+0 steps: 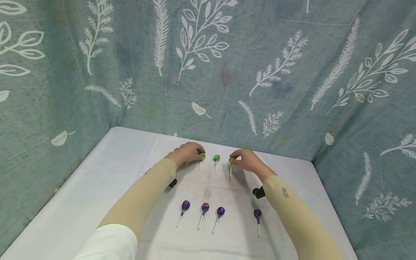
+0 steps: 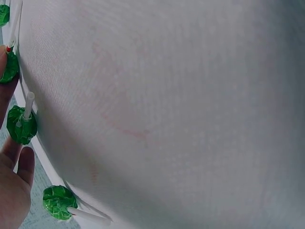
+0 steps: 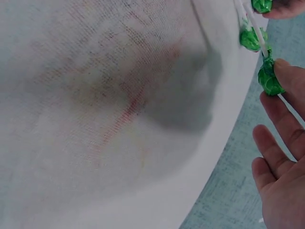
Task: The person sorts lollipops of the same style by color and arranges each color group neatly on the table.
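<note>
My left hand (image 1: 187,152) pinches the green wrapped head of a lollipop (image 2: 10,69) between thumb and finger at the table's far side. Two more green lollipops lie by this hand in the left wrist view: one lollipop (image 2: 21,125) near its lower fingers, another lollipop (image 2: 59,202) further down. The head view mostly hides them behind the hand. With thumb and fingertip, my right hand (image 1: 248,160) holds another green lollipop (image 1: 231,160) by its head, the white stick pointing towards me. Between the hands lies an untouched green lollipop (image 1: 216,158).
Nearer to me is a row of purple-wrapped lollipops: one (image 1: 185,205) at left, two (image 1: 205,207) in the middle, and one (image 1: 257,213) apart at right. A white cloth covers the table (image 1: 130,144). Leaf-patterned curtains (image 1: 208,90) enclose its back and sides.
</note>
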A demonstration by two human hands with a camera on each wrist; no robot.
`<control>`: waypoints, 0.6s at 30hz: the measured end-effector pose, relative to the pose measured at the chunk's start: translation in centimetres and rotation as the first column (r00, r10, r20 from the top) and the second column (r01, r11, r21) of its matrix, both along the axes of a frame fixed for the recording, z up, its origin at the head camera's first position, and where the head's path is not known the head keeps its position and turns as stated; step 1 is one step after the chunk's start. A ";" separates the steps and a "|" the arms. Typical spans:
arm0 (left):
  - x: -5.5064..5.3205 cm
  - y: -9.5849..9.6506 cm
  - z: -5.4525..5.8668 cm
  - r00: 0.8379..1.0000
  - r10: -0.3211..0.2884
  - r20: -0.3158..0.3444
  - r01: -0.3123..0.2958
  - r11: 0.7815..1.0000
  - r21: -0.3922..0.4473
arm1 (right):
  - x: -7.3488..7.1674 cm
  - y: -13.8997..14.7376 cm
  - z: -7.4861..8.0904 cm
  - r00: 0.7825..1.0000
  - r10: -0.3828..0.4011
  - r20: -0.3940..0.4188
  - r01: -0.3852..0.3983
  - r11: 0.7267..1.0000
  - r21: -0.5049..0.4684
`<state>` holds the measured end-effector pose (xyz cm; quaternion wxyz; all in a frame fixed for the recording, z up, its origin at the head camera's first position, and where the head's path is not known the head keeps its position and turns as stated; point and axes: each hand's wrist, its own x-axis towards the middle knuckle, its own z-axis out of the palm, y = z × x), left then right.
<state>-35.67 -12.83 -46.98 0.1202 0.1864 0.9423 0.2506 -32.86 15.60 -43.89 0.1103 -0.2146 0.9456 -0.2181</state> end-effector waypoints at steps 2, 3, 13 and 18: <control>0.0 0.0 0.2 1.000 0.000 0.005 0.000 1.000 0.006 | -0.3 -0.1 0.0 1.000 0.005 -0.003 -0.005 1.000 -0.005; -0.1 0.0 0.2 1.000 0.000 0.009 0.000 1.000 0.009 | -0.4 -0.1 0.0 1.000 0.007 -0.004 -0.007 1.000 -0.007; -0.2 0.4 0.0 1.000 -0.007 -0.019 0.006 0.999 -0.039 | -1.7 -0.9 -0.7 0.998 -0.043 0.050 0.042 0.999 0.025; -0.1 0.4 -0.1 1.000 0.020 -0.019 -0.021 0.999 -0.044 | -2.5 -1.5 -1.5 0.995 -0.061 0.073 0.056 0.997 0.060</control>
